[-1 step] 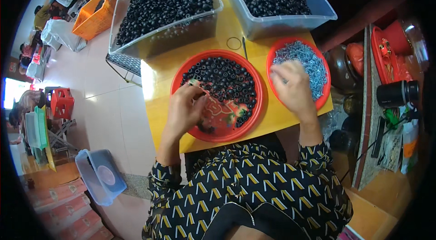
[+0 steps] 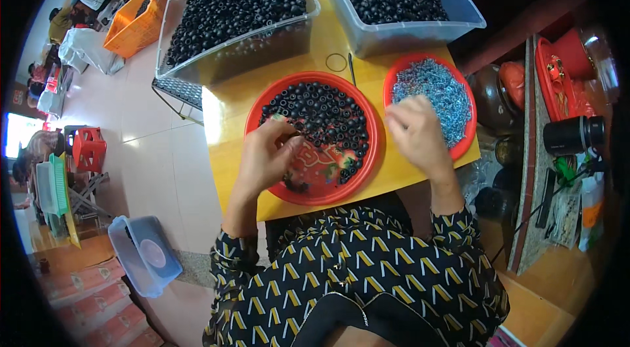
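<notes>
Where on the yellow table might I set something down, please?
Bare: left of the larger red tray, beside the left hand; along the front, between that tray and the right hand. Crowded: the back, with left bin and right bin.

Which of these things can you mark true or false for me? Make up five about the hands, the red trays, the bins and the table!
1. The left hand is at the big red tray. True.
2. The big red tray holds black pieces. True.
3. The small red tray is full of yellow pieces. False: it holds shiny silvery-blue pieces.
4. The left clear bin and the right clear bin both hold black pieces. True.
5. The right hand is inside a clear bin. False: it is at the small red tray.
6. The table is green. False: it is yellow.
</notes>
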Motion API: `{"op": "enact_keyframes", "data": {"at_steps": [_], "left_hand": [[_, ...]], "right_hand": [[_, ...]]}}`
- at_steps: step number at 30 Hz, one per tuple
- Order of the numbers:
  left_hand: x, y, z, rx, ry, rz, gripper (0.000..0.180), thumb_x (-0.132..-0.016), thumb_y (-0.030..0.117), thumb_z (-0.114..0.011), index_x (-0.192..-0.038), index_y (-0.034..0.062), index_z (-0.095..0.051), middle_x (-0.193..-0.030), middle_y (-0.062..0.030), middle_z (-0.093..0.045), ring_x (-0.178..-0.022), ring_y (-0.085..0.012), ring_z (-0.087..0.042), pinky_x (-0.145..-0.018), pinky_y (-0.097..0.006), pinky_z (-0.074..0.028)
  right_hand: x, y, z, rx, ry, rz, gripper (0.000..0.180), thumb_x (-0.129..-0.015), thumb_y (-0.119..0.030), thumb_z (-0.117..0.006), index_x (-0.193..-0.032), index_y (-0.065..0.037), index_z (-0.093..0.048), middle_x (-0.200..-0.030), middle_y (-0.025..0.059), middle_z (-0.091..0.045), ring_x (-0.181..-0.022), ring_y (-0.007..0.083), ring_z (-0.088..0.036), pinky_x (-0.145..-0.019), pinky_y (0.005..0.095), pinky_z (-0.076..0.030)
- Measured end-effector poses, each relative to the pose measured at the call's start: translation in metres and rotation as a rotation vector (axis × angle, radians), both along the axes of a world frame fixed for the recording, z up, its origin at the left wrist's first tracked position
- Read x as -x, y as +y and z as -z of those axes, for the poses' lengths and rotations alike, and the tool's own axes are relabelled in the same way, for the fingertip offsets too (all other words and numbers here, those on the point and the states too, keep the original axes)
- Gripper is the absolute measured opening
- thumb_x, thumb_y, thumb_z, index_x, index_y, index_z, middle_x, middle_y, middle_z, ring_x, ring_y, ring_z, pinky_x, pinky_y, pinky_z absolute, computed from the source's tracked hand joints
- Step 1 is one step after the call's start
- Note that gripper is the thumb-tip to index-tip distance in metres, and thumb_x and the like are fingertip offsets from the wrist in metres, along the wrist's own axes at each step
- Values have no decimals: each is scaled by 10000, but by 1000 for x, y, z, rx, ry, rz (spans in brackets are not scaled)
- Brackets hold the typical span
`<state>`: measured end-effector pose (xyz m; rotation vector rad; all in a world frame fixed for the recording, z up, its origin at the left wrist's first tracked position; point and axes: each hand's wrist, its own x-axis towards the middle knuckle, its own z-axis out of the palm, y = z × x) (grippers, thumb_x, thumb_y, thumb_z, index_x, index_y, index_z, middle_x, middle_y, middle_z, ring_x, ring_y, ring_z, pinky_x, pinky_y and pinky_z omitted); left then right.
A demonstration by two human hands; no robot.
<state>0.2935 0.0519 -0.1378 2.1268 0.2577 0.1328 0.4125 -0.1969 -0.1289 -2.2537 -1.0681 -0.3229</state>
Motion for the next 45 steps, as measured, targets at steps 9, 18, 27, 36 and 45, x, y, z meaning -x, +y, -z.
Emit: {"op": "enact_keyframes", "data": {"at_steps": [9,18,27,36,45], "left_hand": [[-116,-25,-85,563,-27,226,200,-834,201,-645,-801,5,-629,-654,-9,-558,-568,-58,-467,-526,-206,-366],[-146,-27,-66,291,-208,125,385,-866,270,-619,-1076,-51,-585,-853,-72,-637,-749,-107,-591,-683,-237,-479],[-75,-6,-6,-424,-274,569,265,-696,38,-637,-960,12,-624,-1052,-143,-575,-1019,-332,-525,-887,-400,-437],[-10,-12,4,-536,-231,493,346,-654,68,-678,-985,-4,-605,-1174,-180,-520,-1115,-340,-497,-908,-395,-439],[60,16,10,-402,-259,177,392,-650,52,-709,-1019,1,-585,-1164,-179,-544,-1128,-369,-492,-931,-440,-418]], "right_hand": [[34,21,19,350,101,-215,68,-686,-119,-621,-684,-51,-614,-720,108,-540,-769,293,-525,-713,402,-436],[33,26,25,488,17,-226,71,-701,-114,-597,-684,-46,-610,-725,109,-543,-763,272,-536,-688,384,-430],[-34,16,-75,-185,-90,-80,140,-752,-48,-618,-868,30,-604,-803,148,-581,-756,300,-564,-670,382,-456],[-29,45,-28,92,-71,-212,111,-751,-8,-548,-840,-9,-615,-784,157,-577,-771,316,-550,-685,412,-455],[-4,59,29,331,-55,-238,75,-707,-20,-530,-762,-28,-580,-793,118,-573,-821,290,-552,-710,385,-487]]}}
